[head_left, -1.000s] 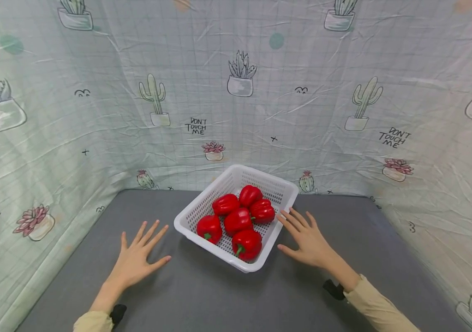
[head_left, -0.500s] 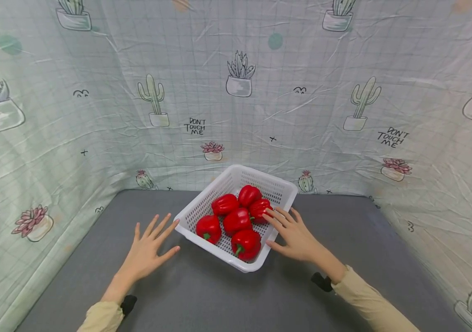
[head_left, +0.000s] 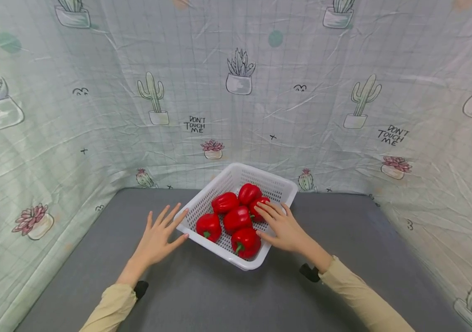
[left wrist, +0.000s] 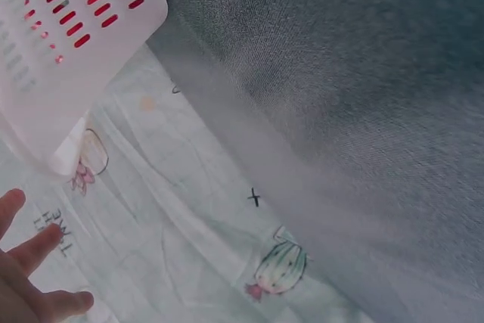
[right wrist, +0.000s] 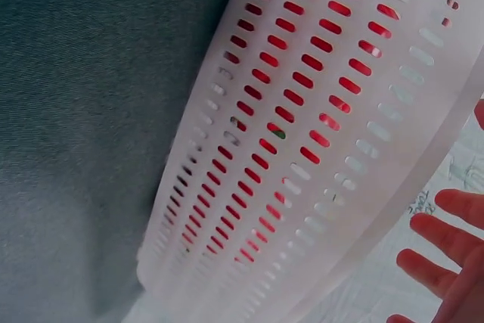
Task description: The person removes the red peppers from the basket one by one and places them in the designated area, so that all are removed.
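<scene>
A grey table [head_left: 227, 304] meets cactus-print cloth [head_left: 182, 97] at its 9, 12 and 3 o'clock sides. Compared with a second ago, the left hand [head_left: 156, 244] and right hand [head_left: 284, 229] are nearer the basket [head_left: 219, 252], which stays near the table's 12 o'clock edge. Both have fingers spread wide, the left at its 8 o'clock, the right over its 4 o'clock rim; contact is unclear. The nearly square basket, with no clear long axis, points a corner toward 6 o'clock; of its six peppers [head_left: 237, 219], the nearest has its stem [head_left: 239, 248] toward 8 o'clock.
</scene>
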`<action>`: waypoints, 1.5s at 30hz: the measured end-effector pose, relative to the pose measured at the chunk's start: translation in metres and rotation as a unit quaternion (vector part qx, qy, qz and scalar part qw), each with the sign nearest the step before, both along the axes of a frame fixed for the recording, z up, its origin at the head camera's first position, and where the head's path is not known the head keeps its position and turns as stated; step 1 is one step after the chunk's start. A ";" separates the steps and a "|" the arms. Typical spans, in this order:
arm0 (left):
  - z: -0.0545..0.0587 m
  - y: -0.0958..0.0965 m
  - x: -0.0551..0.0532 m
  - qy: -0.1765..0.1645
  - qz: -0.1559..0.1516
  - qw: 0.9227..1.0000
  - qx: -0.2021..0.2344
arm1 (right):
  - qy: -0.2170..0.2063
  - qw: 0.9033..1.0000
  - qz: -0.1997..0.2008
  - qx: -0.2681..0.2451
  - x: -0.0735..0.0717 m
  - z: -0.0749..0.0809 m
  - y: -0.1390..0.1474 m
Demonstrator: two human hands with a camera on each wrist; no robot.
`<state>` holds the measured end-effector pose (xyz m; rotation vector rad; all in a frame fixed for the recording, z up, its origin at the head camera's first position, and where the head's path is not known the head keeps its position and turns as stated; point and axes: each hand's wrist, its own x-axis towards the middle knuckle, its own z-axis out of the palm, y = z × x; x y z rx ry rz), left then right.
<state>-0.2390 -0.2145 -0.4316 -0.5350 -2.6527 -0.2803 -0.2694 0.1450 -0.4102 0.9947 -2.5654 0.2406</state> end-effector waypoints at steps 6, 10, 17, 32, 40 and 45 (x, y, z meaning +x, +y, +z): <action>0.000 0.006 -0.014 -0.020 0.009 1.000 -0.001 | -0.009 1.000 0.019 0.001 -0.008 0.002 -0.008; -0.002 0.010 -0.022 -0.032 0.009 0.999 0.007 | -0.017 0.999 0.036 0.005 -0.013 0.001 -0.013; -0.008 0.012 -0.029 -0.031 0.013 0.999 -0.001 | -0.037 0.998 0.035 0.027 -0.023 0.000 -0.018; -0.014 0.014 -0.033 -0.055 0.031 0.998 0.004 | -0.055 0.998 -0.005 0.031 -0.047 -0.006 -0.028; -0.016 0.017 -0.039 -0.054 0.039 0.998 -0.007 | -0.069 0.996 -0.002 0.062 -0.056 -0.004 -0.032; -0.019 0.018 -0.039 -0.038 0.038 0.999 0.008 | -0.069 0.995 0.018 0.076 -0.060 -0.006 -0.033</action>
